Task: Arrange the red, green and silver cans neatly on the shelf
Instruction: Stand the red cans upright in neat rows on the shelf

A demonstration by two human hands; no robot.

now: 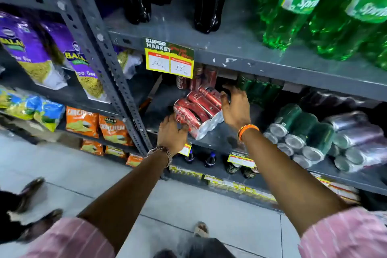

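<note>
Red cans (pixel 199 109), one pack, between two hands (pixel 171 132).

two hands reach in: the left hand (pixel 171 132) and the right hand (pixel 235 109). one wrapped pack of red cans (pixel 199 111) lies on its side, with about four cans showing along its top; how many sit below cannot be told. one pack of green cans (pixel 301 130) and one pack of silver cans (pixel 356 142) lie beside it. two dark cola bottles (pixel 209 0) stand fully in view above. two purple snack bags (pixel 27 48) hang at left. one yellow price tag (pixel 169 58).
</note>
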